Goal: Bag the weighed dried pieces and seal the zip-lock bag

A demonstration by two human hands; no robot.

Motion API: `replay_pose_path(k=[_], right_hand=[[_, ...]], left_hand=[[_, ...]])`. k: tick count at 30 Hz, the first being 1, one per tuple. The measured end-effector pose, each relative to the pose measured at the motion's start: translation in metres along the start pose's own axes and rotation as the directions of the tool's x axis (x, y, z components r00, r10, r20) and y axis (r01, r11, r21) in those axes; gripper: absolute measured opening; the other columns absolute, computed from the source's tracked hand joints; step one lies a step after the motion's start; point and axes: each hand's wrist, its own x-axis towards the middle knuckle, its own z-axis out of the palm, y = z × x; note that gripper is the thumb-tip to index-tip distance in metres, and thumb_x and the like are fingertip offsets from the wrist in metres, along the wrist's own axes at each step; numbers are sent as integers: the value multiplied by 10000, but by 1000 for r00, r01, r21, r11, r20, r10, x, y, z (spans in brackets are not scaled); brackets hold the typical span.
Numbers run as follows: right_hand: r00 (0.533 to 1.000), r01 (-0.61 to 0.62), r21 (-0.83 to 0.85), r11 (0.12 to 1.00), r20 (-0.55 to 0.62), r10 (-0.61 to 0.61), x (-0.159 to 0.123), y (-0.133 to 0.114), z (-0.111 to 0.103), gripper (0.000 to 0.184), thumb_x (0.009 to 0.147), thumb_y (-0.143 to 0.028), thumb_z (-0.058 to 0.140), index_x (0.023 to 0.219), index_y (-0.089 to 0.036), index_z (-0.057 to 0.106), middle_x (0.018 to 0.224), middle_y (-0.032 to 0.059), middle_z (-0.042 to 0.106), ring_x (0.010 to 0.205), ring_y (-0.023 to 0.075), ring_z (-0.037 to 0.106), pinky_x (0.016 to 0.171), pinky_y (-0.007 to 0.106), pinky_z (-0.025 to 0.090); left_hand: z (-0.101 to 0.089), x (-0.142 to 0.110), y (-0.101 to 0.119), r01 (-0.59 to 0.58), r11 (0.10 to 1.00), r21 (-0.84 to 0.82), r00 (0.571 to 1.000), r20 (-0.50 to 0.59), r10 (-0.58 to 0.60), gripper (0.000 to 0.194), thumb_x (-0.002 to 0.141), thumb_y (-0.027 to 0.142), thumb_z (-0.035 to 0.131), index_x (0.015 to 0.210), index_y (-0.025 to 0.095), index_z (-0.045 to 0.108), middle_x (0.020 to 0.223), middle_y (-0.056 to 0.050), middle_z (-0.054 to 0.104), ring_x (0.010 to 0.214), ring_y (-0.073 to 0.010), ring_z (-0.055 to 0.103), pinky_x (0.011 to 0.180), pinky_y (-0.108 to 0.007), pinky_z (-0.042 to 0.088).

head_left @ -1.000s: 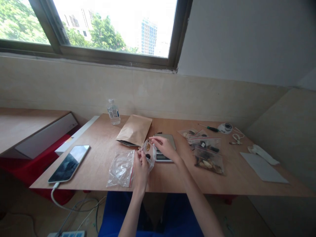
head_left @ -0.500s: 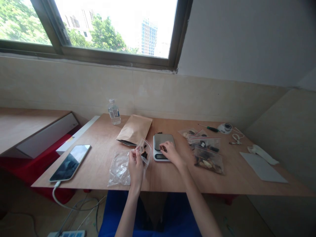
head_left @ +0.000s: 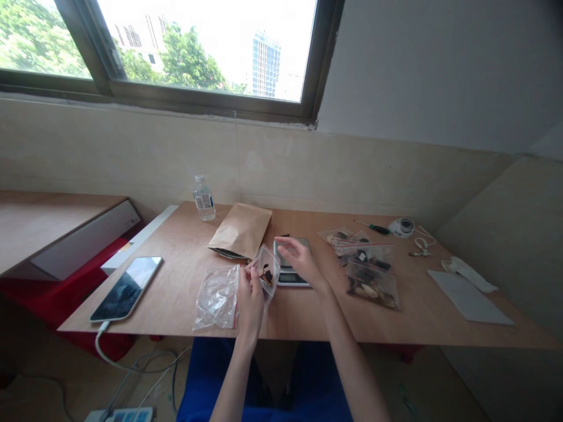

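Note:
My left hand [head_left: 250, 293] is closed on a clear zip bag [head_left: 271, 284] with dark and brown dried pieces in it. Over the digital kitchen scale [head_left: 294, 280] is my right hand [head_left: 295, 258], its fingers apart and nothing visible in them. That hand covers much of the scale's metal plate. A small dark piece [head_left: 285, 235] shows at the plate's back edge. Left of my left hand lie clear plastic bags [head_left: 215, 299] that look flat. Behind them rests a brown paper pouch [head_left: 241, 228], its dark mouth toward me.
Filled zip bags [head_left: 372, 287] lie right of the scale. Farther right are a screwdriver [head_left: 378, 229], a white dome camera [head_left: 401, 227], a coiled cable [head_left: 422, 246] and a white sheet [head_left: 468, 299]. A water bottle [head_left: 203, 199] stands at the back; a phone [head_left: 127, 290] lies left, plugged in.
My right hand has risen from the scale plate and its fingers have spread; the brown piece is no longer seen there. My left hand has brought the zip bag rightward, closer to the scale.

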Motion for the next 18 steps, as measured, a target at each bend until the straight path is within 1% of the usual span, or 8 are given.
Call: replay_pose_path(k=[2, 3, 4, 6, 8, 10, 13, 18], right_hand=[[994, -21, 37, 999, -108, 25, 7, 11, 8, 262, 866, -319, 481, 1040, -190, 629, 1064, 69, 650, 889, 154, 611, 783, 287, 489], [993, -26, 27, 999, -114, 29, 9, 18, 14, 253, 876, -284, 453, 1015, -179, 636, 1027, 71, 659, 876, 154, 615, 781, 289, 489], [996, -22, -14, 1000, -85, 21, 11, 25, 21, 248, 879, -241, 433, 994, -172, 642, 998, 69, 665, 875, 152, 618, 789, 289, 486], [998, 38, -206, 978, 62, -26, 12, 37, 39, 261, 875, -146, 408, 961, -164, 653, 976, 63, 665, 901, 143, 613, 823, 278, 470], [971, 155, -450, 879, 232, -52, 12, 45, 59, 284, 864, -74, 399, 942, -158, 659, 971, 63, 656, 922, 138, 600, 848, 263, 455], [947, 233, -603, 763, 319, -38, 13, 51, 76, 288, 851, -37, 405, 948, -144, 655, 984, 83, 639, 944, 159, 582, 864, 278, 449], [951, 236, -678, 696, 310, -21, 16, 57, 90, 262, 846, -50, 433, 988, -129, 638, 1028, 123, 608, 995, 215, 544, 886, 339, 441], [954, 245, -731, 637, 298, -26, 17, 62, 93, 220, 860, -124, 470, 1025, -114, 616, 1057, 150, 574, 985, 250, 537, 859, 358, 449]], left_hand=[[-10, 7, 1, 29, 999, -16, 998, -59, -30, 265, 875, 426, 422, 896, 191, 543, 1017, -69, 640, 964, -213, 596, 831, -337, 442], [-17, 11, 2, 41, 999, -29, 995, -94, -43, 260, 868, 427, 433, 880, 192, 543, 1027, -71, 644, 973, -218, 597, 839, -345, 445], [-23, 15, 2, 48, 998, -44, 991, -125, -54, 250, 863, 424, 441, 859, 194, 540, 1041, -72, 646, 991, -221, 595, 851, -350, 445], [-33, 20, 4, 54, 995, -80, 983, -171, -67, 230, 863, 413, 444, 829, 200, 525, 1088, -74, 642, 1048, -222, 582, 880, -356, 443], [-41, 23, 6, 47, 994, -103, 976, -207, -67, 229, 864, 415, 443, 796, 204, 503, 1117, -78, 637, 1085, -222, 570, 901, -361, 439], [-46, 24, 7, 29, 994, -106, 969, -240, -54, 246, 862, 426, 446, 758, 205, 474, 1121, -81, 636, 1103, -226, 562, 910, -368, 435], [-48, 24, 7, 21, 995, -94, 966, -255, -44, 257, 860, 428, 448, 729, 207, 448, 1109, -85, 640, 1120, -232, 552, 909, -372, 436], [-45, 24, 5, 24, 995, -94, 972, -231, -45, 248, 870, 425, 434, 764, 204, 474, 1124, -88, 629, 1121, -228, 550, 915, -375, 432]])
